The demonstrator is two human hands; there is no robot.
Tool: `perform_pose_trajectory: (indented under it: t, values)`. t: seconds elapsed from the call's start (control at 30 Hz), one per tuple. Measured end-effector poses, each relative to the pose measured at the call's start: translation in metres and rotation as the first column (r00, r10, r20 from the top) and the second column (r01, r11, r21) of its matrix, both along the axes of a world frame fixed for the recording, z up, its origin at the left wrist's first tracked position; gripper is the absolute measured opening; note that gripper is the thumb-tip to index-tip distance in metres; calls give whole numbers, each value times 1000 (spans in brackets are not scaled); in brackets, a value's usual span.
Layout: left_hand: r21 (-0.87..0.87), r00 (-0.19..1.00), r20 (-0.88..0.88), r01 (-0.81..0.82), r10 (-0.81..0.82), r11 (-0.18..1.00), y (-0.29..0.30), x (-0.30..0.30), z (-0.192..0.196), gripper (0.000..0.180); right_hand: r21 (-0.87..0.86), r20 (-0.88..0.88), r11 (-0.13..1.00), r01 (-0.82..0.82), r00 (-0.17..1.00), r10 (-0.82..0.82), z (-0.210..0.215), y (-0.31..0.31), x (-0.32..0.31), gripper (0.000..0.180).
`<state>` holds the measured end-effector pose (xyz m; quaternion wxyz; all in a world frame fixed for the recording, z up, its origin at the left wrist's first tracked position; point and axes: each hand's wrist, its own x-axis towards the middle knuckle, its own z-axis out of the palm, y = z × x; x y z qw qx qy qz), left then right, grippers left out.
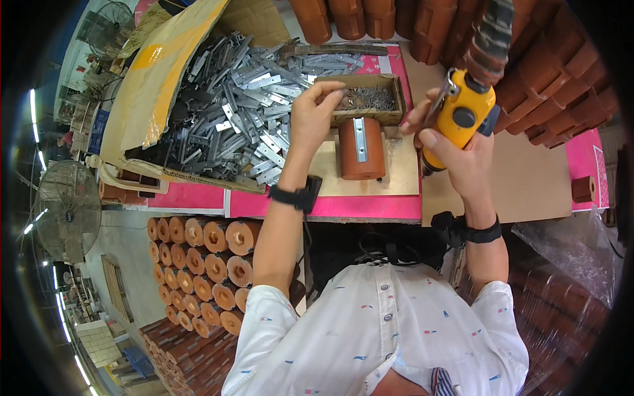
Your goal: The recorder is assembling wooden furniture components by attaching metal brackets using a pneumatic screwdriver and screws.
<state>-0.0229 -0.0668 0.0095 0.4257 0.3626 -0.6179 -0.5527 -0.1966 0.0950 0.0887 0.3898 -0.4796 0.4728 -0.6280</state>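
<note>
My left hand (316,112) is closed in a pinch at the left edge of a small cardboard box of screws (376,99). Whatever its fingertips hold is too small to make out. In my right hand (456,148) is a yellow power drill (464,109), its tip pointing down to the left, apart from the work. Between the hands a reddish-brown cylinder (371,162) lies on a pale board (403,185). A silver metal strip (360,142) with holes rests lengthwise along its upper side.
A large open carton (148,86) full of metal strips (244,99) stands at the left of the pink table (343,210). Reddish-brown cylinders (442,26) crowd the far and right sides. Stacked cylinders with holes (214,237) stand below at the left. Brown cardboard (528,178) covers the right side.
</note>
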Motion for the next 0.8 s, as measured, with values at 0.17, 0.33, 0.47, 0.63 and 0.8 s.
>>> perform_pose_trajectory:
  t: [0.17, 0.33, 0.47, 0.63, 0.8]
  values:
    - [-54, 996, 88, 1, 4, 999, 57, 32, -1, 19, -150, 47, 988, 36, 998, -29, 13, -27, 22, 18]
    - [-17, 994, 107, 29, -27, 999, 91, 34, -6, 28, -223, 51, 974, 36, 998, -25, 20, -49, 40, 18]
    - [-111, 978, 206, 34, -11, 993, 96, 31, 4, 42, -262, 71, 964, 45, 997, -27, 20, -56, 47, 15]
    - [-116, 961, 277, 52, -18, 992, 98, 27, 17, 49, -257, -32, 965, -51, 999, 44, 20, -57, 51, 32]
    - [-145, 952, 306, 75, -27, 987, 96, 26, 21, 48, -269, -41, 961, -56, 998, 47, 18, -61, 50, 29]
